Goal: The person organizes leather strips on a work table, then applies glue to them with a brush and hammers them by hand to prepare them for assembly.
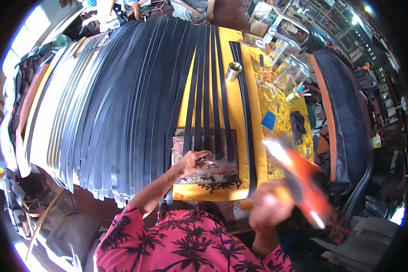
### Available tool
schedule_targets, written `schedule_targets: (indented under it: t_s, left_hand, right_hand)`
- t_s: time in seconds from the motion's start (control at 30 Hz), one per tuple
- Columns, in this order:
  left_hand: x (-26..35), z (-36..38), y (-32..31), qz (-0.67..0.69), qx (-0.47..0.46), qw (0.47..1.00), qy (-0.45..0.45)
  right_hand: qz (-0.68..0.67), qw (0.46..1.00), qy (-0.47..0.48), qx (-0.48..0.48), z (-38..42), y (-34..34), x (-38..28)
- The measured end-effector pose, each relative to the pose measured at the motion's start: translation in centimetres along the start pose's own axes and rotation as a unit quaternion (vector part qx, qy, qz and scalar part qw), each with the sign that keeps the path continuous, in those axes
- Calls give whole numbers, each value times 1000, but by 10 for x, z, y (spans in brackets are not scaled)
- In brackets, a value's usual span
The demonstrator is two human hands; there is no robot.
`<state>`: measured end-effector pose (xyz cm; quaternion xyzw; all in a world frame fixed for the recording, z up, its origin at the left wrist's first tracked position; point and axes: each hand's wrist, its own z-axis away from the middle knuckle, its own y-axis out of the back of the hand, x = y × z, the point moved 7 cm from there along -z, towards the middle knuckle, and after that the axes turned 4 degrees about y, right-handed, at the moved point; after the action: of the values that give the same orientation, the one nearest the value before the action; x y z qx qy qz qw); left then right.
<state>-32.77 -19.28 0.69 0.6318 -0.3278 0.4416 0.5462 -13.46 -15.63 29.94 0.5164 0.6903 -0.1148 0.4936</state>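
My left hand [195, 162] is closed over the worn brown block [204, 172], its fingers pinched round a small thing I cannot make out. Ends of several black straps [217, 127] lie side by side on the block, next to those fingers. Raised to the right of the block, my right hand [269, 206] is wrapped round the yellow handle of a hammer [306, 181]. The hammer's orange head with bright metal ends is smeared by motion. Small dark offcuts [220, 186] lie along the block's near edge.
A thick layer of black straps [131, 104] covers the table's left side. On the yellow surface stand a metal cup [233, 71] and a holder with pens [296, 93]; a blue piece [268, 120] lies nearby. A dark roll of material [349, 113] is at the right.
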Motion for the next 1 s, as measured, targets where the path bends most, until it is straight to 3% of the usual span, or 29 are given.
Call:
schedule_targets:
  t_s: [0.07,0.1,0.13,0.17,0.2,0.23,0.27,0.33,0.4,0.47,0.57,0.93,1.0]
  left_hand:
    - [6,3,1,-13,1,1000,3]
    - [6,4,1,-12,13,1000,-16]
    - [7,2,4,-13,28,999,-36]
    - [10,1,4,-25,14,999,-43]
    - [13,0,11,-24,16,999,-39]
    - [18,1,13,-28,13,999,-45]
    - [22,3,9,-32,12,998,-51]
    - [18,2,7,-47,37,998,-32]
    - [25,4,6,20,-26,983,179]
    - [7,1,-18,172,-55,977,113]
    - [12,-29,-24,146,-48,979,137]
    - [0,-53,-30,84,-18,990,111]
    - [-6,-53,-32,75,-21,991,110]
  right_hand:
    - [-145,980,81,106,-14,2,-35]
    - [-128,989,68,25,-3,-6,-17]
    - [38,999,22,23,27,-10,24]
    - [306,935,175,-30,41,-42,58]
    - [176,975,-55,-125,52,-80,93]
    - [275,898,-224,-260,93,-97,156]
    - [224,928,-225,-197,95,-92,157]
    - [215,931,-210,-205,91,-80,159]
    - [216,927,-248,-178,116,-50,149]
    - [207,935,-251,-138,93,-44,166]
    - [189,908,-341,-152,111,-27,198]
    - [182,903,-348,-171,136,-26,233]
    - [183,921,-308,-155,137,-25,235]
